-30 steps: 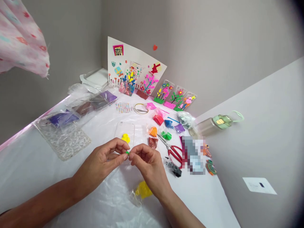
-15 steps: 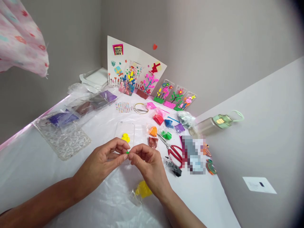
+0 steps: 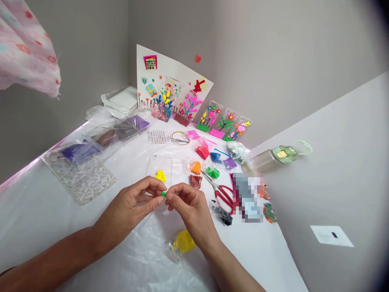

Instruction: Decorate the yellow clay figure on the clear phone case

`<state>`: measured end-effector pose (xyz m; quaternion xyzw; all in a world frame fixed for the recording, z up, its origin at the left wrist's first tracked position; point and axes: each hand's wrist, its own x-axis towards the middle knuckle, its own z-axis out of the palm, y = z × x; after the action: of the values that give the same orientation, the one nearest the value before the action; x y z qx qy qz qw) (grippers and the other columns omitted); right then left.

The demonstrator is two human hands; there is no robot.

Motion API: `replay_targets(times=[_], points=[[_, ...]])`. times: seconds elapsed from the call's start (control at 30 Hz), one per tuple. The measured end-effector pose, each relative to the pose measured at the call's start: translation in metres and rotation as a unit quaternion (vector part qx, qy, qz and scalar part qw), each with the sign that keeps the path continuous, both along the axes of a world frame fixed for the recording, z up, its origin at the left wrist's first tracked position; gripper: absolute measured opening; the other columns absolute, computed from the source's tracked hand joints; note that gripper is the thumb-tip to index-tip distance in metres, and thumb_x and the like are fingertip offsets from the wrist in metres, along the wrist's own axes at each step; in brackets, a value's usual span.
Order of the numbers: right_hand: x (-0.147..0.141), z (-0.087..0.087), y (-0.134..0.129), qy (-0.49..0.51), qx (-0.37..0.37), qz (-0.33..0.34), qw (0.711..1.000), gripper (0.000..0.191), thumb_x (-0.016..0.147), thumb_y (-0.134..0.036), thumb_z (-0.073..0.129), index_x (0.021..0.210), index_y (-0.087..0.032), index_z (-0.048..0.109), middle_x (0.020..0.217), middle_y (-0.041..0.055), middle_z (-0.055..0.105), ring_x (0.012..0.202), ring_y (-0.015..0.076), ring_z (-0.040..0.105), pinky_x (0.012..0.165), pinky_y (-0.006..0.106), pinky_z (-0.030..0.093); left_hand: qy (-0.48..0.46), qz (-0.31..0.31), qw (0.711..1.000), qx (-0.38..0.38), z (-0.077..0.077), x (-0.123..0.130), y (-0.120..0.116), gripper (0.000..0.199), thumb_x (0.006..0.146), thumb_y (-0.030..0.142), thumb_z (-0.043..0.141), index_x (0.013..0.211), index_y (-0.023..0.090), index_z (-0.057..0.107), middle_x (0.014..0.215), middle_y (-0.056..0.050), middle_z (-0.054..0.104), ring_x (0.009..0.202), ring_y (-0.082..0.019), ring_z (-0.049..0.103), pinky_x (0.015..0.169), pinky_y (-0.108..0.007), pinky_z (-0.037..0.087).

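Note:
A small piece of green clay [image 3: 163,194] is pinched between the fingertips of my left hand [image 3: 136,205] and my right hand [image 3: 187,207], which meet near the middle of the view. Just beyond them lies a clear phone case [image 3: 168,166] with a yellow clay flower shape [image 3: 161,175] on it; my fingers hide its near end. Below my right hand, a packet of yellow clay [image 3: 184,241] rests on the white table cover [image 3: 136,259]. The opened-looking packet of green clay [image 3: 213,172] sits to the right, beyond my right hand.
Red-handled scissors [image 3: 224,196], a black clay packet [image 3: 224,215] and several coloured packets lie at the right. A bottle [image 3: 273,156] stands behind them. Decorated cases [image 3: 209,115] lean at the back. A textured plastic sheet [image 3: 88,182] and bags [image 3: 112,134] are at the left.
My right fingertips have shifted slightly around the green clay, and a little more of it shows. Both hands stay in nearly the same place.

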<state>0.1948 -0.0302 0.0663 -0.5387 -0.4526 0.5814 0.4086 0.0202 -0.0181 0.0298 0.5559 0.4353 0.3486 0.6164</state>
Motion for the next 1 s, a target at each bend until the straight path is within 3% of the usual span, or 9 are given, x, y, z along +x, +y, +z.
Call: replay_targets(times=[0.3,0.57,0.73,1.0], points=[[0.004,-0.001,0.000,0.010,0.016,0.029,0.999,0.026,0.088,-0.044,0.070,0.086,-0.019,0.076,0.075,0.0014,0.070,0.066,0.0140,0.058,0.069,0.028,0.049,0.008,0.013,1.000,0.015,0.000,-0.001,0.000,0.020,0.092,0.046,0.066,0.100,0.028,0.065,0.100,0.001,0.071,0.099,-0.019,0.068,0.089,-0.028,0.052],[0.009,0.008,0.010,0.001,-0.026,0.017,1.000,0.019,0.078,-0.037,0.078,0.077,-0.018,0.075,0.068,-0.0010,0.066,0.063,0.0124,0.056,0.065,0.026,0.047,0.014,0.010,1.000,-0.012,-0.001,-0.005,0.011,0.028,0.090,0.053,0.069,0.106,0.030,0.065,0.107,0.001,0.069,0.106,-0.021,0.066,0.093,-0.029,0.052],[0.015,0.018,0.025,-0.026,-0.024,0.030,0.999,0.016,0.077,-0.035,0.077,0.075,-0.019,0.074,0.069,-0.0010,0.067,0.063,0.0117,0.056,0.063,0.025,0.046,0.083,-0.028,0.996,-0.036,0.007,-0.011,0.028,0.038,0.090,0.064,0.060,0.108,0.031,0.067,0.100,0.000,0.071,0.092,-0.021,0.065,0.076,-0.027,0.051],[0.010,0.013,0.053,-0.016,-0.028,0.064,0.997,0.019,0.078,-0.036,0.077,0.076,-0.018,0.074,0.070,-0.0010,0.066,0.065,0.0112,0.056,0.063,0.024,0.046,0.082,-0.025,0.996,-0.029,0.018,-0.010,0.055,0.024,0.089,0.050,0.064,0.087,0.027,0.068,0.080,0.005,0.064,0.077,-0.015,0.059,0.069,-0.024,0.044]])
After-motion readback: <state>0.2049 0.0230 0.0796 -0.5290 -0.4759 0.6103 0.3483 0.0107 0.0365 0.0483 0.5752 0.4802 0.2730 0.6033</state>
